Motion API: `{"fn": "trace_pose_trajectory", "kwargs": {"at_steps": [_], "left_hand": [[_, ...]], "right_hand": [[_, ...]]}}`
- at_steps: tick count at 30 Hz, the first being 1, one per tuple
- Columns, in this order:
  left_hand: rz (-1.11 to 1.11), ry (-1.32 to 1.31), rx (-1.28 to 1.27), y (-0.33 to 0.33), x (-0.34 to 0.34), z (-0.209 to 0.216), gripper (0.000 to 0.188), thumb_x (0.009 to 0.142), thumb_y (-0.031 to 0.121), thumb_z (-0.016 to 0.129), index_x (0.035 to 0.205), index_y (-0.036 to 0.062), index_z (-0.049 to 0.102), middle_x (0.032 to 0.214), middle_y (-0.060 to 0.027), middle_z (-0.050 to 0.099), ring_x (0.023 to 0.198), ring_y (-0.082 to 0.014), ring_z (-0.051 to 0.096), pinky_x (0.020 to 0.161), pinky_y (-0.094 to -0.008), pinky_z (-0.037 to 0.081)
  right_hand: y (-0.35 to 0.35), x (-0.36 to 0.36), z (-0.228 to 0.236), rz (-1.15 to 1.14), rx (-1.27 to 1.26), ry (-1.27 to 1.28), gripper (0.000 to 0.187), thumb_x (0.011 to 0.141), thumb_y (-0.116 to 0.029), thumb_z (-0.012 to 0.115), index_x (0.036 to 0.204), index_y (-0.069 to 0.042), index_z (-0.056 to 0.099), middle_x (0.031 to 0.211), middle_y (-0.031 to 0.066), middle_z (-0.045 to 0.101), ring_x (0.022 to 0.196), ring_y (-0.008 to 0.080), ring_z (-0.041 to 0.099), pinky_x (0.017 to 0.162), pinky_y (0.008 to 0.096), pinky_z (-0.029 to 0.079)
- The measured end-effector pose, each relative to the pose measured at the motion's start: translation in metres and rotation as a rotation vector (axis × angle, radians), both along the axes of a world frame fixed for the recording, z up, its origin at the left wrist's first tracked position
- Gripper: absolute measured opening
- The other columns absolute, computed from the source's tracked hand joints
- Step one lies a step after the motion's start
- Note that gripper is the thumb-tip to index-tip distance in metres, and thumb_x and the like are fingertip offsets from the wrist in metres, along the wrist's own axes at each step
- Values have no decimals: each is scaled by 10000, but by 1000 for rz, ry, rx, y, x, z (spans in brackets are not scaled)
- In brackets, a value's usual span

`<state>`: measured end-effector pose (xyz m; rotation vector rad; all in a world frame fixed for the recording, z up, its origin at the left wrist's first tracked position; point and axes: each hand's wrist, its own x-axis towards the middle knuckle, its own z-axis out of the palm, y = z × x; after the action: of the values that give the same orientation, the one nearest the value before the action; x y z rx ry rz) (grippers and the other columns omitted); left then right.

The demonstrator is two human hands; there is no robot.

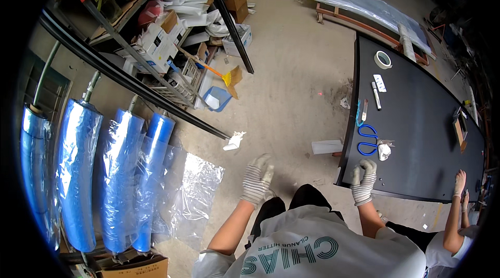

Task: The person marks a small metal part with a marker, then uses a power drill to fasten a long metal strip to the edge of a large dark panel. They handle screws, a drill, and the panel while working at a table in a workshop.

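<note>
So both hands are empty here, each in a striped, whitish work glove. The left hand (256, 180) is up over the bare concrete floor (291, 69), fingers loosely curled with the thumb side not pinching anything. Closest stuff to it is a clear plastic sheet (197, 187) off to its left, hanging by a row of blue film rolls (78, 174).

The right hand (363, 181) is at the near left corner of the black tabletop (416, 116), fingers half curled, a gap between them and the thumb. Can't tell if it's actually touching the surface.

Just beyond that hand are the scissors (378, 141) with big blue loops, lying by the left edge of the tabletop, blades toward the right. A crumpled white wad (384, 152) sits right next to the blades. Going up the left edge there's a slim cutter (364, 109), then a white marker (376, 96), a small white card (379, 83) and, toward the far left corner, a tape roll (383, 59).

Over by the near right corner, a co-worker's bare hand (460, 182) is at the edge; can't make out what its fingers are doing.
</note>
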<state>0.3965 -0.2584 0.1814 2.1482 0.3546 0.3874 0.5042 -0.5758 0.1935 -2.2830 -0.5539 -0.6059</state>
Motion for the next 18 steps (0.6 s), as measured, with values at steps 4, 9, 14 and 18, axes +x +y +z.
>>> {"fn": "trace_pose_trajectory", "kwargs": {"at_steps": [4,9,14,18], "left_hand": [[227,-387,-32,107,17,137,338,802,160,655,1112,50,576,1035,-117,597,961,-219,561,842,-336,451],[119,-1092,439,197,49,291,598,880,358,586,1295,-45,430,1278,-199,507,1195,-299,495,1038,-405,371],[84,-1425,1055,232,59,380,543,888,323,571,1270,-43,449,1245,-193,523,1154,-283,511,1009,-392,388],[148,-1497,1192,268,117,389,499,894,295,560,1249,-42,465,1218,-188,535,1120,-271,524,986,-381,401]], "right_hand": [[78,6,8,389,-244,42,247,709,-21,608,941,-77,543,904,151,561,801,346,565,688,421,474],[105,39,-38,194,-234,282,187,728,-39,628,904,-51,564,897,160,552,802,337,562,717,384,476],[170,97,-59,229,-187,482,150,755,-55,607,904,-49,588,902,159,548,771,300,570,687,374,482],[225,189,-94,294,-274,468,170,751,-89,627,918,-74,603,905,150,563,722,260,576,671,362,491]]}}
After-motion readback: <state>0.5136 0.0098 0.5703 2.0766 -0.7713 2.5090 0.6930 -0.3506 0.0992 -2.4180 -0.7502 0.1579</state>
